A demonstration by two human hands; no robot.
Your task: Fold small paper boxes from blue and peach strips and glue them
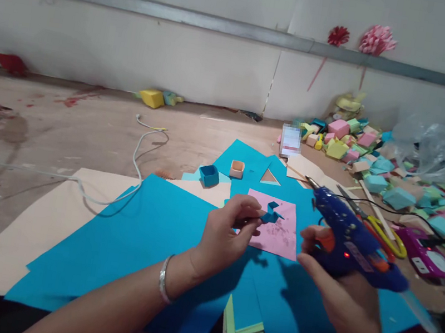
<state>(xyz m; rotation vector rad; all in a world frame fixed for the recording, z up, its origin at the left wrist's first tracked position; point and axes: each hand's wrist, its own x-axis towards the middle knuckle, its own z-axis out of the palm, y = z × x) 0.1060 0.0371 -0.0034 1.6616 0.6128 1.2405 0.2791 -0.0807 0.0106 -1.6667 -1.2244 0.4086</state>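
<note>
Between the thumb and fingers of my left hand (233, 233) is a small folded blue paper piece (272, 214), its flaps sticking out to the right. My right hand (338, 292) grips a blue hot glue gun (357, 238) with an orange trigger and a lit red light. The gun's nozzle points up and left, apart from the paper piece. Below the left hand's fingers lies a stained pink paper square (279, 237) on large blue paper sheets (121, 246). Beyond it sit a small open blue paper box (208, 175) and a peach paper box (237, 169).
A heap of coloured paper boxes (337, 150) fills the back right, with a clear plastic bag (440, 150). Scissors (381, 231) and a purple power strip (425, 258) with black cords lie right. A white cable (135, 153) crosses the left. A phone (291, 141) stands behind.
</note>
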